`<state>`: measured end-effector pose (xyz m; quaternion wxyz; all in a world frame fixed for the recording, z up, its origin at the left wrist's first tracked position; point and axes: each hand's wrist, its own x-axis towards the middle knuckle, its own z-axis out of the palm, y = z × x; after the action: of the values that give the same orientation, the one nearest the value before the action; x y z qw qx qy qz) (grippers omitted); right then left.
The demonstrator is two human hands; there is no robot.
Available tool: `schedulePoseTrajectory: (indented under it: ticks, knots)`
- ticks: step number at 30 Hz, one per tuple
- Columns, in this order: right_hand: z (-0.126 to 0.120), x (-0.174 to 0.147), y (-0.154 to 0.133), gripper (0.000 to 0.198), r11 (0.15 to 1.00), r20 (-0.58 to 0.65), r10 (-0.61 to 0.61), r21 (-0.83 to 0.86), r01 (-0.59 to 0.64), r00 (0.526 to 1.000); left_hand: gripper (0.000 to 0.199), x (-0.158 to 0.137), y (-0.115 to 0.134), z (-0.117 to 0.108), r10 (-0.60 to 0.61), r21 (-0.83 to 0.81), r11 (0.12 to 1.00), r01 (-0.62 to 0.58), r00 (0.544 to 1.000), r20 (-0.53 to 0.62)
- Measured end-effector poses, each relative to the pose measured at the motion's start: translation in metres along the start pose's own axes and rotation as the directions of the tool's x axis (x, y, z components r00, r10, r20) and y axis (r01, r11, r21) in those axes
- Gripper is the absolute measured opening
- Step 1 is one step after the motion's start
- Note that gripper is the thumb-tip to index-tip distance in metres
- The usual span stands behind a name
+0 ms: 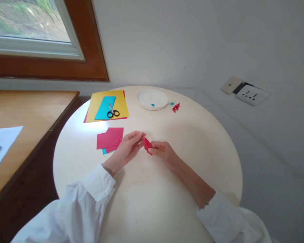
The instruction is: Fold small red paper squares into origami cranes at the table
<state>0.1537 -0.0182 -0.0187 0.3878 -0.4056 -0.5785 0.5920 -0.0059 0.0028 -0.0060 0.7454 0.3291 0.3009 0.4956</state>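
A small folded piece of red paper (pixel 147 145), shaped like a narrow diamond, is held above the round white table (pixel 147 202). My right hand (pixel 164 153) pinches its right side between thumb and fingers. At its upper tip, my left hand (pixel 130 145) has thumb and forefinger closed on the paper. Left of my left hand lie several red paper squares (pixel 107 139), with a blue paper corner (pixel 104 151) showing beneath them.
Towards the back stand a white plate (pixel 152 100) with a small blue scrap (pixel 152 105), a blue folded figure (pixel 172 103) and red folded figures (pixel 176 108). Black-handled scissors (pixel 112 113) rest on blue paper (pixel 102 109) over yellow sheets (pixel 123 104). A wooden desk (pixel 40 104) is at left.
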Motion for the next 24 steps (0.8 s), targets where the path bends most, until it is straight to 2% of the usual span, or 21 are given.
schedulePoseTrajectory:
  ticks: [3, 5, 8, 10, 12, 14, 18, 24]
  knots:
    - [0.0002, 0.0004, 0.0004, 0.028, 1.0, -0.021, -0.01, 0.007, 0.011, 1.0, 0.03, 0.0003, 0.001, 0.0006, 0.066, 0.068, 0.996, -0.064, 0.998, -0.021]
    - [0.0008, 0.0006, -0.0008, 0.028, 1.0, -0.042, -0.01, 0.007, 0.011, 0.999, 0.034, -0.0012, 0.0019, 0.0017, 0.115, 0.238, 0.965, -0.11, 0.993, -0.008]
    - [0.0023, 0.0011, -0.0031, 0.029, 1.0, -0.059, 0.008, 0.011, -0.008, 0.998, 0.036, -0.0043, 0.0017, 0.0036, 0.156, 0.573, 0.804, -0.16, 0.986, 0.056]
    - [0.0032, 0.0014, -0.0036, 0.029, 1.0, -0.05, 0.011, 0.02, -0.01, 0.999, 0.038, -0.0057, 0.0002, 0.0044, 0.129, 0.698, 0.69, -0.191, 0.982, 0.142]
    - [0.0037, 0.0018, -0.0028, 0.027, 1.0, -0.031, 0.0, 0.028, 0.001, 1.0, 0.041, -0.0059, -0.0017, 0.0044, 0.082, 0.724, 0.655, -0.219, 0.972, 0.219]
    - [0.0035, 0.0019, -0.0011, 0.025, 1.0, -0.015, -0.006, 0.024, 0.006, 1.0, 0.041, -0.0052, -0.0033, 0.0037, 0.06, 0.708, 0.671, -0.221, 0.968, 0.245]
    - [0.0023, 0.0011, 0.0013, 0.023, 1.0, 0.001, 0.002, -0.011, -0.002, 1.0, 0.042, -0.0035, -0.0047, 0.0015, 0.061, 0.692, 0.694, -0.198, 0.974, 0.218]
    - [0.0022, 0.001, 0.0009, 0.023, 1.0, -0.001, -0.007, -0.012, 0.007, 1.0, 0.041, -0.0038, -0.0048, 0.0007, 0.058, 0.704, 0.683, -0.193, 0.976, 0.211]
